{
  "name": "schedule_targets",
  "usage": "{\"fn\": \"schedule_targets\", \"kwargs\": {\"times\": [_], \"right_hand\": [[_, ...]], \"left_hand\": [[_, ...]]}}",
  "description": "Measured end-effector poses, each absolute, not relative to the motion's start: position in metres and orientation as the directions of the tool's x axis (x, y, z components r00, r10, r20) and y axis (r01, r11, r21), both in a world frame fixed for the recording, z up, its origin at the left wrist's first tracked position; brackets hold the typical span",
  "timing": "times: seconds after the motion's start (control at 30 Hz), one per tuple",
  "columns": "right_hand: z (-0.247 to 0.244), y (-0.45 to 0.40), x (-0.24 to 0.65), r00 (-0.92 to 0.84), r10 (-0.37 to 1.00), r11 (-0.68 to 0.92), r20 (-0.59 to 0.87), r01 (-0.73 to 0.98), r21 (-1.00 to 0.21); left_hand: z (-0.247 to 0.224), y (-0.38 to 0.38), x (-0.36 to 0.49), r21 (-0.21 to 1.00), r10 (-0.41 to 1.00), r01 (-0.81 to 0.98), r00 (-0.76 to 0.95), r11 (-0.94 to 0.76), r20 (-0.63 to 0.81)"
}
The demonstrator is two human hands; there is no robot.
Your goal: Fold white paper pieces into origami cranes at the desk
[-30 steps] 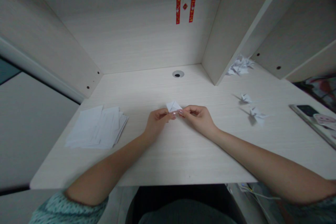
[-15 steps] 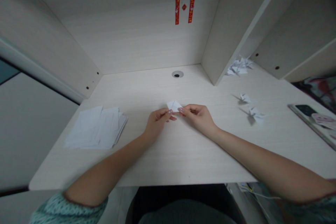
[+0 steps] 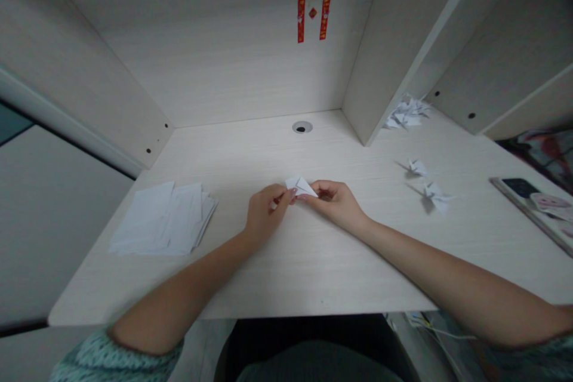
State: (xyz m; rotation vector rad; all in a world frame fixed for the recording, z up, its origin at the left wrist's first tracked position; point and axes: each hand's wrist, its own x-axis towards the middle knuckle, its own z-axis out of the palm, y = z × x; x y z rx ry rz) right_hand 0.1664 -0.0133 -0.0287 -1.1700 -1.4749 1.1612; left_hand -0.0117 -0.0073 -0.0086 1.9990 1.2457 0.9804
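Note:
A small folded white paper [image 3: 301,185] is held between my two hands above the middle of the desk. My left hand [image 3: 268,206] pinches its left lower edge between thumb and fingers. On the right side, my right hand [image 3: 335,198] grips the same paper, with the thumb below a pointed flap and the fingers partly hidden behind it. Creases and a triangular flap show on the paper's face.
A stack of white sheets [image 3: 163,218] lies on the desk [image 3: 268,286] at the left. Two folded paper figures [image 3: 417,167] [image 3: 436,196] rest at the right, a pile of more [image 3: 408,112] behind the divider [image 3: 385,71]. A phone [image 3: 519,186] lies on a flat object at far right.
The paper's right flap now points out to the lower right over my right thumb. My left fingers have curled in closer, and my right thumb has shifted lower.

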Motion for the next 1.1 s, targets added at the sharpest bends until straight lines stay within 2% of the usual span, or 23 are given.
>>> {"fn": "schedule_targets", "kwargs": {"times": [0.2, 0.47, 0.7, 0.97, 1.1], "right_hand": [[-0.0239, -0.0145, 0.1656, -0.171, 0.985, 0.038, 0.026, 0.068, -0.997], [-0.0234, -0.0131, 0.1659, -0.164, 0.986, -0.019, -0.018, -0.001, -1.0], [-0.0235, -0.0093, 0.1667, -0.195, 0.98, 0.018, 0.026, -0.039, -0.999], [-0.0291, -0.0084, 0.167, -0.053, 0.998, 0.028, 0.028, 0.003, -1.0], [-0.0293, -0.0125, 0.166, -0.068, 0.995, 0.071, 0.068, 0.045, -0.996]], "left_hand": [[-0.0102, -0.0064, -0.0117, 0.726, 0.908, 0.547, 0.293, -0.417, 0.301], [-0.0071, -0.0041, -0.0123, 0.801, 0.943, 0.5, 0.22, -0.329, 0.25], [-0.0084, -0.0004, -0.014, 0.838, 0.968, 0.487, 0.167, -0.247, 0.188], [-0.0121, -0.0022, -0.0141, 0.747, 0.93, 0.556, 0.258, -0.365, 0.263], [-0.0118, -0.0032, -0.0122, 0.793, 0.949, 0.525, 0.228, -0.309, 0.218]]}}
